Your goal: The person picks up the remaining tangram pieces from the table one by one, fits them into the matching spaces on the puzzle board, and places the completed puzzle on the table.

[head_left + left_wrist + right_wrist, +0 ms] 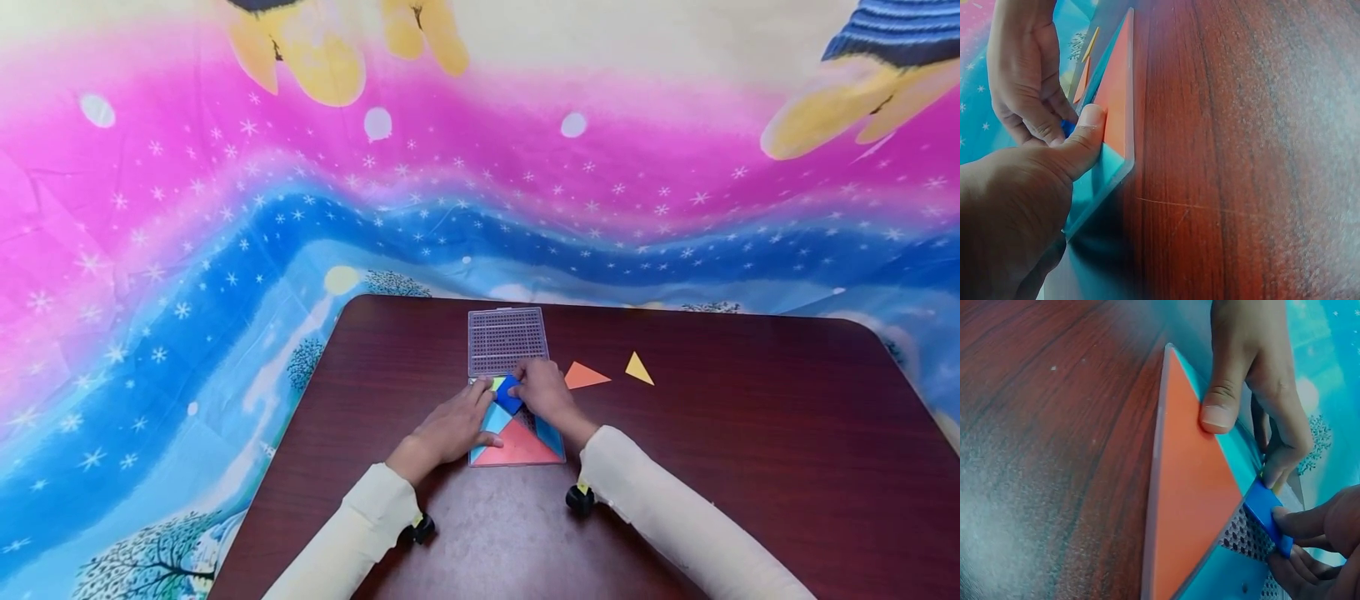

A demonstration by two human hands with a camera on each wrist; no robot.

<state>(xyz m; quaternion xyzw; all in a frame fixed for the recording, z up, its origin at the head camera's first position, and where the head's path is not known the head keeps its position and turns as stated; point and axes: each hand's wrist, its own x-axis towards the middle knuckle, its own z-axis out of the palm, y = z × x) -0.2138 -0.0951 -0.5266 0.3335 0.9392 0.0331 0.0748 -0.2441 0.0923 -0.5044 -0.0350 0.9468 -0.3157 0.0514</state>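
Observation:
A blue tangram square (509,394) is pinched between the thumb and fingers of my right hand (546,393). It sits tilted over the clear tangram case (1155,487), beside a bare perforated patch of its base. My left hand (450,427) lies over the case's left side. In the right wrist view its thumb touches the large coral triangle (1188,506), while a fingertip reaches the square's corner. A light blue piece (496,419), a teal-blue piece (550,434) and a yellow-green piece (497,383), partly hidden by fingers, also lie in the case.
The case's perforated lid (508,340) is folded back flat behind it. Right of the case, an orange triangle (587,376) and a yellow triangle (638,369) lie on the dark wooden table (750,433). A patterned cloth (480,175) hangs behind the table.

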